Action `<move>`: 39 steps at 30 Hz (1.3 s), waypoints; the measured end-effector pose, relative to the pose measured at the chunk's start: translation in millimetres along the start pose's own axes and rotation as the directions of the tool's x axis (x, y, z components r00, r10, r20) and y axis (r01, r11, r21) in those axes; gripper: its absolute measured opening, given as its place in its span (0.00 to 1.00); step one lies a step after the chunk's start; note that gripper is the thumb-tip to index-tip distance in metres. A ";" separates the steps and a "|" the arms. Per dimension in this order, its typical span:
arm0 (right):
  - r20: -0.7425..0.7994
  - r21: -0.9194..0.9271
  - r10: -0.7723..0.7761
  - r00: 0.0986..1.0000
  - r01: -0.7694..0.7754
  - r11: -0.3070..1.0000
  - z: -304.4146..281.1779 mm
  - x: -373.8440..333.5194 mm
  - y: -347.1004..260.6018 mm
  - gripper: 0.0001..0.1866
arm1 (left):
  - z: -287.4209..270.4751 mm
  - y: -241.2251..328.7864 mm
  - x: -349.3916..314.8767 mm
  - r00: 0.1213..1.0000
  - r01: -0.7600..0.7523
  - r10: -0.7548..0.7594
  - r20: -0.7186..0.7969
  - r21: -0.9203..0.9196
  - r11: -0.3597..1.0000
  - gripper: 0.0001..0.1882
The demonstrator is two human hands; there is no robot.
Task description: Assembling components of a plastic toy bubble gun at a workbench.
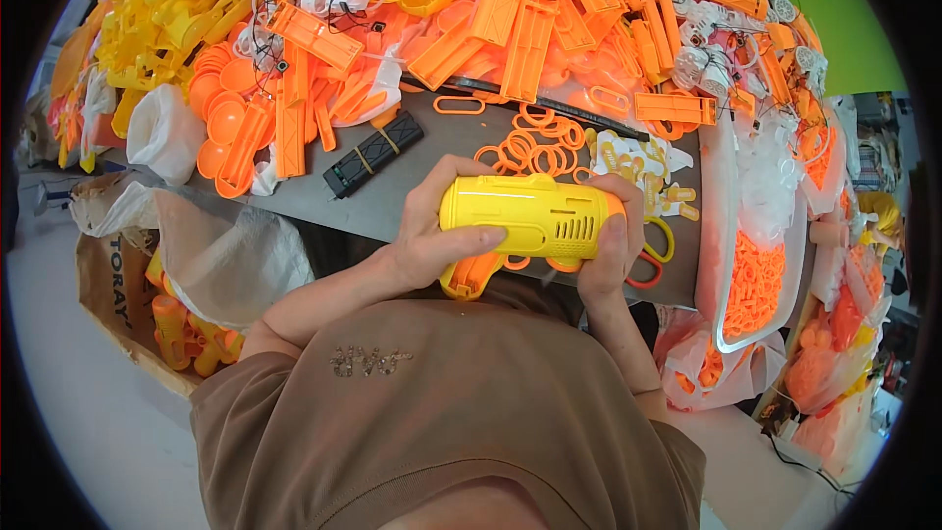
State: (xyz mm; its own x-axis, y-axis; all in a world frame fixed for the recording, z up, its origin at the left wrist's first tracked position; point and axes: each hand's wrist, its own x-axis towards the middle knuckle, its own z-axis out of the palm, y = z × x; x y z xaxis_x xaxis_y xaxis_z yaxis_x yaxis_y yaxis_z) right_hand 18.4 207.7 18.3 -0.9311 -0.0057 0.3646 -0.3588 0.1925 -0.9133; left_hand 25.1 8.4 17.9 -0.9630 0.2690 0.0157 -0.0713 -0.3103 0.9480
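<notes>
Both hands hold a yellow plastic toy gun (520, 211) level in front of my chest, close over the table's near edge. Its side has a row of slanted vent slots, and an orange part shows beneath it. My left hand (432, 226) is closed round the left end, thumb lying along the yellow side. At the other end, my right hand (610, 240) grips near the orange tip (614, 204), fingers wrapped over it. Scissors (659, 243) with red and yellow-green handles lie just right of my right hand. Orange rings (530, 145) are piled just beyond the toy.
Heaped orange parts (510, 10) and yellow parts (167, 10) cover the table's far side. A black bar (373, 154) lies on the grey tabletop (304, 201). Yellow-and-white stickers (638, 172) lie right. A clear bin (721, 334) holds small orange pieces. A paper sack (108, 285) stands left.
</notes>
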 end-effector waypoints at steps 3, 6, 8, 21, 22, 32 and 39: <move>-0.026 -0.026 0.063 0.998 -0.064 0.998 -0.4 -2.6 9.4 0.21 | -7.0 3.5 4.1 0.996 -0.011 -0.004 0.091 0.163 0.987 0.21; -0.001 -0.003 0.104 0.995 -0.104 0.995 -3.3 -1.1 7.3 0.21 | -29.8 8.0 11.8 0.981 0.057 -0.101 0.163 0.252 0.966 0.19; -0.033 0.009 0.103 0.994 -0.103 0.995 -7.9 1.7 5.1 0.21 | -47.8 19.0 20.0 0.999 -0.033 0.026 0.026 0.349 0.937 0.25; 0.056 0.022 0.096 0.994 -0.098 0.995 -5.3 13.3 0.9 0.22 | -119.5 29.4 23.8 0.824 0.065 0.558 -0.095 0.995 0.074 0.09; 0.056 0.023 0.095 0.994 -0.096 0.995 -4.2 13.6 -0.5 0.22 | -117.2 27.9 26.1 0.823 0.065 0.560 -0.095 0.995 0.073 0.09; 0.074 0.021 0.063 0.995 -0.064 0.998 -4.9 17.7 -4.7 0.22 | -122.4 22.8 33.0 0.836 0.053 0.549 0.010 0.994 -0.100 0.04; 0.184 0.022 0.036 0.982 -0.041 0.999 -5.3 24.3 -4.2 0.22 | -118.4 45.8 25.2 0.883 0.135 0.416 -0.216 0.967 0.215 0.07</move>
State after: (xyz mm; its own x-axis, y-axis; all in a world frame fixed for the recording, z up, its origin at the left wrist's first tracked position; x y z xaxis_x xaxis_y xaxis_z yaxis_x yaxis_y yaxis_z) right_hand -2.4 211.9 31.9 -0.9395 -0.1795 0.2919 -0.3221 0.1714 -0.9311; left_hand -33.2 -107.0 24.0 -0.9365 -0.0882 0.3394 0.1059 0.8515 0.5135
